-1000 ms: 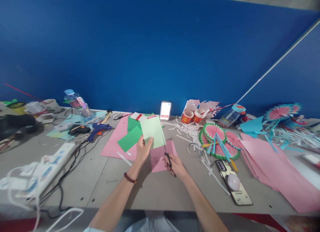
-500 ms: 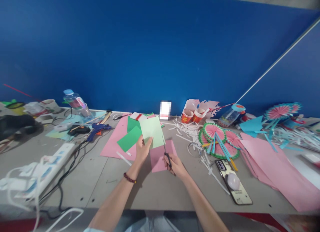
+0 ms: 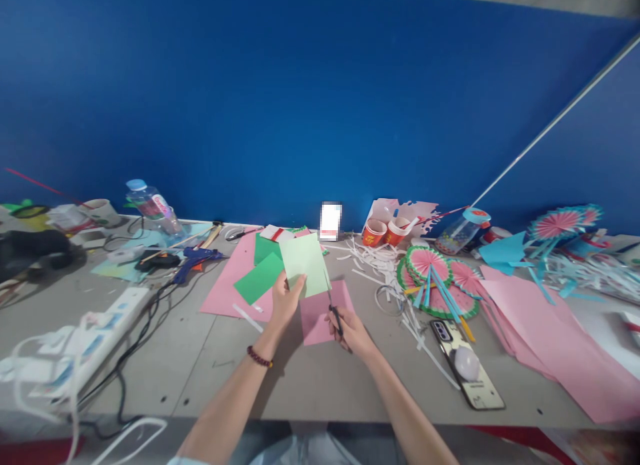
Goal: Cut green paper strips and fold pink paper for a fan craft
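My left hand [image 3: 286,302] pinches the lower edge of a light green sheet of paper [image 3: 304,261] and holds it up over the table. My right hand [image 3: 350,331] is closed on a pair of black-handled scissors [image 3: 334,311], whose blades meet the sheet's right edge. Under both hands lies a small pink paper [image 3: 320,318]. Darker green sheets [image 3: 257,278] and a large pink sheet [image 3: 233,278] lie just to the left.
A phone [image 3: 467,365] lies right of my right hand. Pink and green paper fans [image 3: 433,278], white paper strips, two red cups [image 3: 385,233] and big pink sheets [image 3: 550,345] fill the right. A power strip [image 3: 95,338], cables, glue gun [image 3: 197,258] and bottle [image 3: 150,201] are left.
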Motion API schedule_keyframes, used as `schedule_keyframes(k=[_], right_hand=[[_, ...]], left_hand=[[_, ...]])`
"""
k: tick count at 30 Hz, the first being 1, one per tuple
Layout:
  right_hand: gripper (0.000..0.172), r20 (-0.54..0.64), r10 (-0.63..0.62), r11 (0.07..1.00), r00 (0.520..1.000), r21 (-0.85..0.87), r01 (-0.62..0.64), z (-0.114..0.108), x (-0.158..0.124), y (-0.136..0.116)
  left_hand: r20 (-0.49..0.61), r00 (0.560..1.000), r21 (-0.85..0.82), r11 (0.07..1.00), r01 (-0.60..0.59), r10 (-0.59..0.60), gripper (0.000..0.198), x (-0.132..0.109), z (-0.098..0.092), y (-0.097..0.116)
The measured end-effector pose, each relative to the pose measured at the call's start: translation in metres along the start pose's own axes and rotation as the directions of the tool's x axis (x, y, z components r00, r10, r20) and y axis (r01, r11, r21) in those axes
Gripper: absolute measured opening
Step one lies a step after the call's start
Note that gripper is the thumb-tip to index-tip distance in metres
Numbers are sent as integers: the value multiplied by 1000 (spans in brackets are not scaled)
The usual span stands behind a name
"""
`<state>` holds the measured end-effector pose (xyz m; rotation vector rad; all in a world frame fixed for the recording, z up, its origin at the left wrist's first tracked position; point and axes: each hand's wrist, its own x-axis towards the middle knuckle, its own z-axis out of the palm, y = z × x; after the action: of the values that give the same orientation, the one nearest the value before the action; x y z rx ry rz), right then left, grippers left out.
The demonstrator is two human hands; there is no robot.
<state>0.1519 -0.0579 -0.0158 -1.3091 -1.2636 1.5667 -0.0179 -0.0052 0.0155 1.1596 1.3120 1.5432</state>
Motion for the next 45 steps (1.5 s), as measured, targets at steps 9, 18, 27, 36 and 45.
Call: schedule_keyframes(k=[9,18,27,36,45], right_hand=[[49,-11,24,1000,1000,-1,-24,1,0,-2],[43,-15,17,1000,1000,-12,-18,1,0,-2],[39,-29,33,999,999,-12,-33,2,1,-1],[36,-45,58,998,997,-16,-59,2,2,0],[38,-50,66,998,997,-20,-67,2,3,3]], left_hand=[[-7,1000,-12,1000,25,-25,36,-1,0,1],[-20,1000,-12,1000,15,-15,34,0,0,0],[-14,1000,22,1000,1,0,34,1,-1,1],[-5,1000,38,999,-11,11,34,0,-1,4],[2,1000,34,999,-23,23,34,0,-2,0]])
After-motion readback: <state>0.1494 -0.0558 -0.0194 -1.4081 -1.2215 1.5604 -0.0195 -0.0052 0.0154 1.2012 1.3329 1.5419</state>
